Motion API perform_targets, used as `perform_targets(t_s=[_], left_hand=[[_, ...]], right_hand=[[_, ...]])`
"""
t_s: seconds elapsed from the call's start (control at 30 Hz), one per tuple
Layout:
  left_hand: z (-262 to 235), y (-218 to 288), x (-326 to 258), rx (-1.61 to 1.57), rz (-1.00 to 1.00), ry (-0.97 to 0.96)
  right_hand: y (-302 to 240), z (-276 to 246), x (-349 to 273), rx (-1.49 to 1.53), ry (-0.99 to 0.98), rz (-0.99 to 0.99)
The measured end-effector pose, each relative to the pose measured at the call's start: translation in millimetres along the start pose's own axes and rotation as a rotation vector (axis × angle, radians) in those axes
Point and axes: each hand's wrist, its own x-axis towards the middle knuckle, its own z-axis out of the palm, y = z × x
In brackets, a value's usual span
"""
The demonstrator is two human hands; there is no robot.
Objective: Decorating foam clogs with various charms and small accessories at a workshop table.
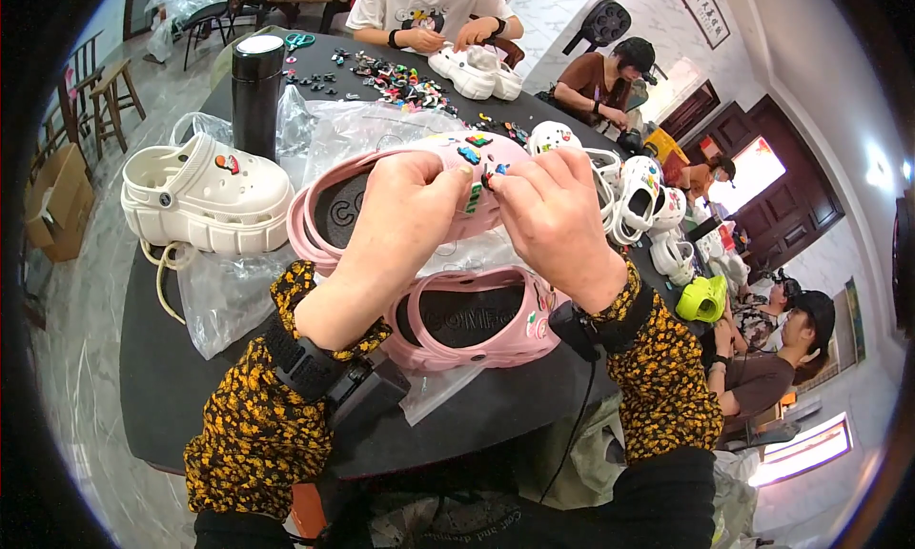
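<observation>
A pink clog (305, 220) with several colourful shoe charms on its upper is between my two hands, just above the table. My left hand (405, 211) is closed at the clog's upper, its thumb near the charms; its fingertips are partly hidden. With thumb and fingers pinched, my right hand (551, 215) holds a small dark-and-blue shoe charm (496, 173) against the upper. Below them, a second pink clog (467, 354) lies on its sole, with charms at its toe end. A white clog (214, 215) with a red charm stands to the left.
Loose charms (405, 82) spread across the black table (181, 377), near a black bottle (255, 106) and clear plastic bags (224, 296). Opposite, a person handles white clogs (472, 77). More white clogs (639, 192) and a lime-green clog (701, 301) line the right, with other people beyond.
</observation>
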Motion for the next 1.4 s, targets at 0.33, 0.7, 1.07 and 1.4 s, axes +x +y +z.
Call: perform_targets(t_s=[0.33,0.7,1.07,1.4], left_hand=[[-3.2,3.4,0.1,-0.051,0.011,0.015],[-3.7,-2.4,1.0,-0.270,-0.155,-0.005],[4.3,-47.0,13.8,0.105,-0.198,0.021],[5.0,-46.7,10.4,0.280,-0.143,0.019]], right_hand=[[0.8,3.0,2.4,0.031,0.028,0.078],[-3.3,15.1,-2.4,-0.110,-0.006,-0.072],[-0.7,43.8,-30.0,0.144,-0.354,0.040],[11.1,56.2,-33.9,0.446,-0.570,0.097]])
